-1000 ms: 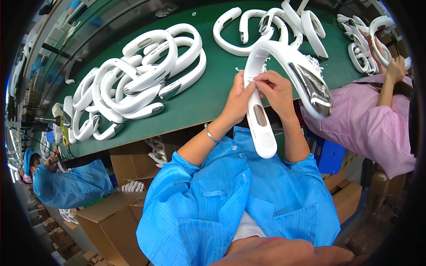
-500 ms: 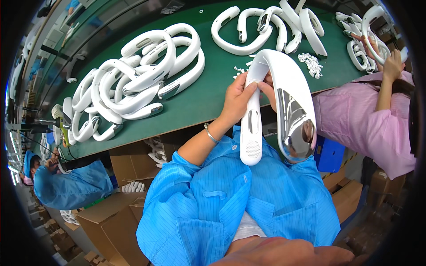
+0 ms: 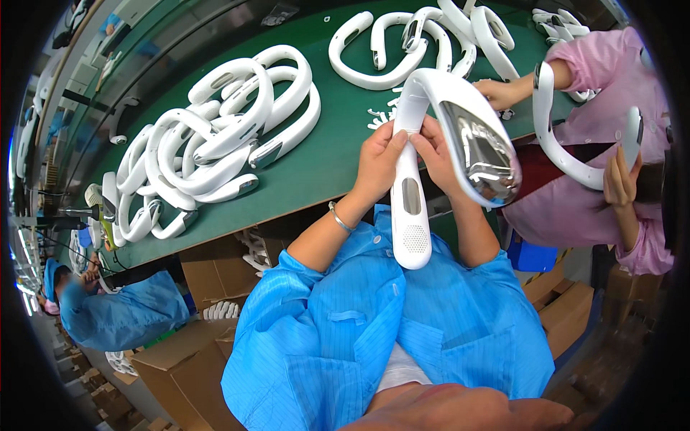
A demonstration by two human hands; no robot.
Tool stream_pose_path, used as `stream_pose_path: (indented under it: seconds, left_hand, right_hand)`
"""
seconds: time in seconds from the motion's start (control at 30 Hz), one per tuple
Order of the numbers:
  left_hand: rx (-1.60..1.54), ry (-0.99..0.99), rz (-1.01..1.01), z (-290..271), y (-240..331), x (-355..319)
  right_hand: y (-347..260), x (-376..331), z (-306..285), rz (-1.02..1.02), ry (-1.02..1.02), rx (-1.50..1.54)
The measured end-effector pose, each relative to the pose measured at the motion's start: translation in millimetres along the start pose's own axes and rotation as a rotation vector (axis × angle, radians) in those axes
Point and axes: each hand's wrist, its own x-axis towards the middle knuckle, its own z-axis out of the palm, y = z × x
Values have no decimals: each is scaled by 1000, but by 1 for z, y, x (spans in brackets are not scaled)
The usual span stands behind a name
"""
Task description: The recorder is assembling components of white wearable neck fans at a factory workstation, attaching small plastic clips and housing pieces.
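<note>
A white U-shaped neck fan point(image 3: 411, 230) hangs in front of my chest, one arm with a dotted grille pointing down and the other, with a shiny silver panel, swung out to the right. My left hand point(image 3: 376, 164) grips the grille arm from the left, its thumb pressed on the inner face. From the other side my right hand point(image 3: 438, 154) holds the same arm, its thumb beside the left one. Some right fingers are hidden behind the fan. Just beyond my left hand, small white plastic pieces point(image 3: 379, 118) lie on the green table point(image 3: 316, 194).
A heap of white neck fans point(image 3: 208, 136) covers the table's left part; more fans point(image 3: 381, 72) lie at the far side. On the right a co-worker in pink point(image 3: 575, 208) holds another fan and reaches onto the table. Cardboard boxes point(image 3: 194, 373) stand below the table edge.
The fan in my hands has turned, its silver-panelled arm rising, and more of my right hand shows. The co-worker's one hand has reached to the small white pieces, the other holding a fan nearer.
</note>
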Motion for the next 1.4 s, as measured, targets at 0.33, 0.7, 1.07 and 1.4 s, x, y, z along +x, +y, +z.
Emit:
stream_pose_path:
  seconds: [0.33, 0.7, 1.07, 1.4]
  left_hand:
    - [-76, -45, -56, 10, 10, -14]
    - [210, -181, -28, 17, 26, -23]
    - [421, -275, 118, 23, 53, -27]
    - [674, -211, 374, 31, 65, -32]
  right_hand:
    - [-15, -20, 1, 101, 72, -34]
    - [-17, -25, -17, 49, -80, 195]
    - [-21, -18, -8, 0, -59, 433]
    - [-39, -22, 8, -107, 24, 465]
